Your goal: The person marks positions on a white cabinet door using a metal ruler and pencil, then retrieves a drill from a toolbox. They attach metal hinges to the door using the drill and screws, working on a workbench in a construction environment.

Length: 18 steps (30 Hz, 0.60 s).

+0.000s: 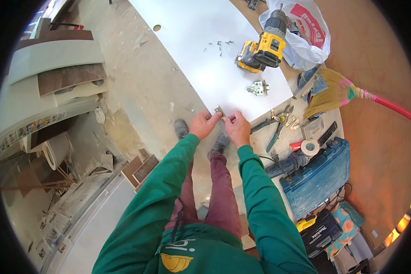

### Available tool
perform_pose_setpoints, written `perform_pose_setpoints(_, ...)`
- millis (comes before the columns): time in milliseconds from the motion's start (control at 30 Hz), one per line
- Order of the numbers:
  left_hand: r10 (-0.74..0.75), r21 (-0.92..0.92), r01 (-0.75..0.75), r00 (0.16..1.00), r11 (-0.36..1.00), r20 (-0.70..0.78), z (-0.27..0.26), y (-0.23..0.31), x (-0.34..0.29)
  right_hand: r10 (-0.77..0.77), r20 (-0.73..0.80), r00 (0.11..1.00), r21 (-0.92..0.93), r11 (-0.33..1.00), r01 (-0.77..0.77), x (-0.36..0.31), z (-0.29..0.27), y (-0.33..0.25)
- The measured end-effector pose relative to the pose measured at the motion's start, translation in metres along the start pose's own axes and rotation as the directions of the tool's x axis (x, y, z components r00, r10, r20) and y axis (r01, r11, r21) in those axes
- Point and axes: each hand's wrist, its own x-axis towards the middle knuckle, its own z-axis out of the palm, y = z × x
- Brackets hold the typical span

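At the near corner of a white panel [210, 55], my left hand [202, 125] pinches a small metal plate-like fitting [219, 110] between thumb and fingers. My right hand [237, 129] is right beside it, thumb and fingertips pressed together close to the fitting's near end. What those right fingertips hold is too small to tell. A second metal fitting [259, 88] lies on the panel beyond my right hand. Farther back on the panel rests a yellow-and-black cordless drill [268, 45], near some dark scraps [220, 44].
Right of my hands lie snips [278, 125], a tape roll [309, 147], a grey power tool [287, 163] and a blue tool case [317, 176]. Behind them are a broom [331, 93] and a white plastic bag [315, 36]. Stacked boards [68, 73] stand at the left.
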Motion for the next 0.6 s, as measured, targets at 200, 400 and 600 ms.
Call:
perform_pose_setpoints(200,-0.016,-0.151,0.039,0.988,0.988,0.153,-0.007,-0.008,0.007,-0.023,0.008,1.0,-0.03,0.999,0.023,0.0,0.0,-0.005)
perform_pose_setpoints(400,-0.079,-0.004,0.081,0.988,0.997,0.135,-0.008,0.001,0.011,-0.018,-0.014,1.0,-0.024,1.0,0.017,-0.001,0.001,-0.004)
perform_pose_setpoints(600,-0.165,-0.021,0.169,0.976,0.985,0.143,-0.001,-0.009,0.018,0.076,-0.001,0.997,0.466,0.883,-0.066,-0.014,-0.054,-0.033)
